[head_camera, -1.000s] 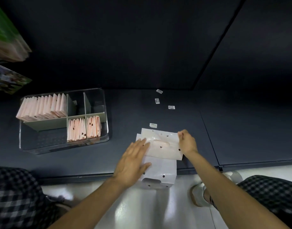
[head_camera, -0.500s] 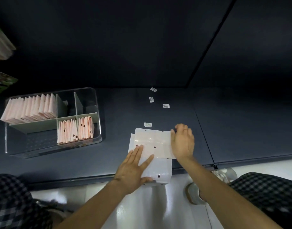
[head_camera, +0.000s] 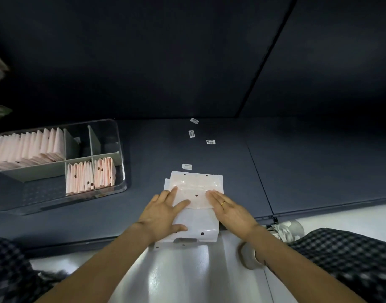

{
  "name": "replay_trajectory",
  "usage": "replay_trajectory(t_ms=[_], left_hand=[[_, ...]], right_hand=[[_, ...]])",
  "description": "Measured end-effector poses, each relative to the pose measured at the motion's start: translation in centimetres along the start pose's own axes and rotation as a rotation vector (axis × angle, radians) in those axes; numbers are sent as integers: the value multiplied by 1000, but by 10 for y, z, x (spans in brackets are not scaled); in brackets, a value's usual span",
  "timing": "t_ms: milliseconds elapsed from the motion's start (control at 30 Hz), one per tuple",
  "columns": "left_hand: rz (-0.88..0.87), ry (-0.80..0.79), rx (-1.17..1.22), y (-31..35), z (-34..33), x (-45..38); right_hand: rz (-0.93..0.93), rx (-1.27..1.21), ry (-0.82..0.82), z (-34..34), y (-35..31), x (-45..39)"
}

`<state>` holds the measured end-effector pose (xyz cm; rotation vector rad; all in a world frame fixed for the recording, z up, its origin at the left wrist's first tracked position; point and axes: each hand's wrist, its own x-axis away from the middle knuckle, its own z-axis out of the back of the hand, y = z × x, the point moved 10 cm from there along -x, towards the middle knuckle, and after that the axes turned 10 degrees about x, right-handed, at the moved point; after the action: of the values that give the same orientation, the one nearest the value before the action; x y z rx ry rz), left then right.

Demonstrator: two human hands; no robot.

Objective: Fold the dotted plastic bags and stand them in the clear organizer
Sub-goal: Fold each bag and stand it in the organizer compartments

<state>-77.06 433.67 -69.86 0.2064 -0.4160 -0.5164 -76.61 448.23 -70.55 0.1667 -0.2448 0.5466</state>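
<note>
Your left hand (head_camera: pixel 163 212) and right hand (head_camera: pixel 230 209) lie flat, side by side, on the bag stack (head_camera: pixel 195 219), which overhangs the tabletop (head_camera: pixel 297 171) edge at six o'clock. The organizer (head_camera: pixel 120 171) sits on the tabletop at nine o'clock, well apart, with folded bags (head_camera: pixel 90 176) standing in its compartments. Four labels (head_camera: pixel 191 134) trail off toward twelve o'clock behind the stack.

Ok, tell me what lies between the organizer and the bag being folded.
Only bare dark tabletop between the organizer and the bag, in the head view.
</note>
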Motion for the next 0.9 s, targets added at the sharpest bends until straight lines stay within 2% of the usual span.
replay_trajectory(t_ms=[100, 233, 400, 500, 533, 600, 700, 800, 900], left_hand=[[47, 123, 151, -8, 11, -1], [174, 299, 446, -30, 26, -4], [384, 476, 905, -60, 29, -10], [479, 528, 1102, -66, 28, -17], [503, 538, 1099, -65, 27, -18], [518, 579, 909, -61, 34, -17], [331, 609, 543, -31, 49, -20], [62, 332, 280, 11, 26, -42], [18, 143, 125, 20, 0, -53]], right_hand=[[-25, -63, 50, 9, 7, -6], [-265, -419, 250, 29, 41, -9], [-555, -954, 254, 18, 74, -17], [-674, -947, 206, 11, 87, -27], [-696, -902, 168, 8, 90, -31], [-729, -831, 97, 4, 94, -39], [-752, -796, 43, -1, 100, -46], [-773, -765, 7, -4, 102, -49], [-785, -756, -14, -4, 103, -51]])
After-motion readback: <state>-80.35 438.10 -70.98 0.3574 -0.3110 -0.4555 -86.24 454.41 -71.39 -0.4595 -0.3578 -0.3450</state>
